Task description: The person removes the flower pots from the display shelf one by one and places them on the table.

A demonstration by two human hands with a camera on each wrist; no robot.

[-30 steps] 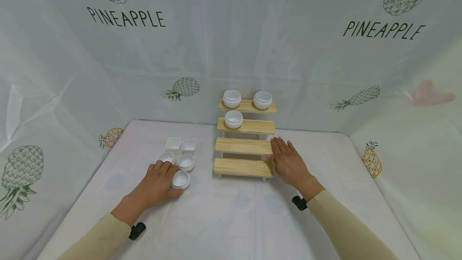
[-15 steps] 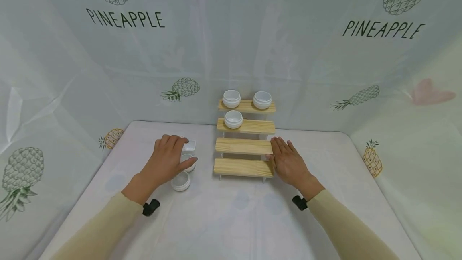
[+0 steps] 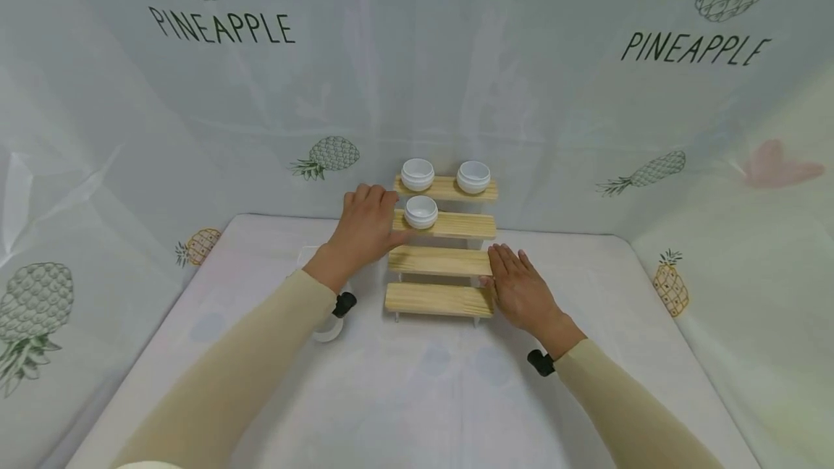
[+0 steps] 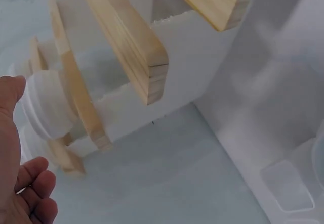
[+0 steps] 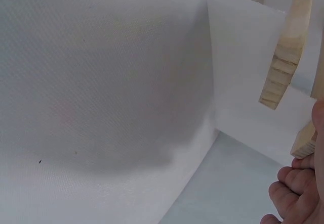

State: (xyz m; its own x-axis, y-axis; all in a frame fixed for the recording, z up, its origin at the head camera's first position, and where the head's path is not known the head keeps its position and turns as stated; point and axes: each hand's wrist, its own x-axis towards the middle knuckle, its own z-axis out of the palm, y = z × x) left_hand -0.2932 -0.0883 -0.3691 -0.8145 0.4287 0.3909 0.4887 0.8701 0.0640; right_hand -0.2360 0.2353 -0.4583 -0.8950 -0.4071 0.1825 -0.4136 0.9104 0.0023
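A four-step wooden display stand (image 3: 449,263) with white supports stands at the table's back. On its second step from the top sits a white round bowl (image 3: 420,213). My left hand (image 3: 365,226) reaches to the left side of that bowl, thumb and fingers spread apart with nothing gripped. The left wrist view shows the thumb close by the bowl (image 4: 48,105) and the other fingers bent. My right hand (image 3: 519,288) rests against the right ends of the lower steps, fingers extended together. Two more white bowls (image 3: 418,175) stand on the top step.
Left of the stand, my forearm mostly hides other white ware; a bowl's rim (image 3: 328,329) and a square dish's edge (image 3: 306,255) show past it. The left wrist view shows the square dish (image 4: 288,186). A pineapple-print cloth (image 3: 554,114) hangs behind the table.
My left hand has moved from the white ware on the table, up and right to the second-step bowl. My right hand stays at the stand's right side.
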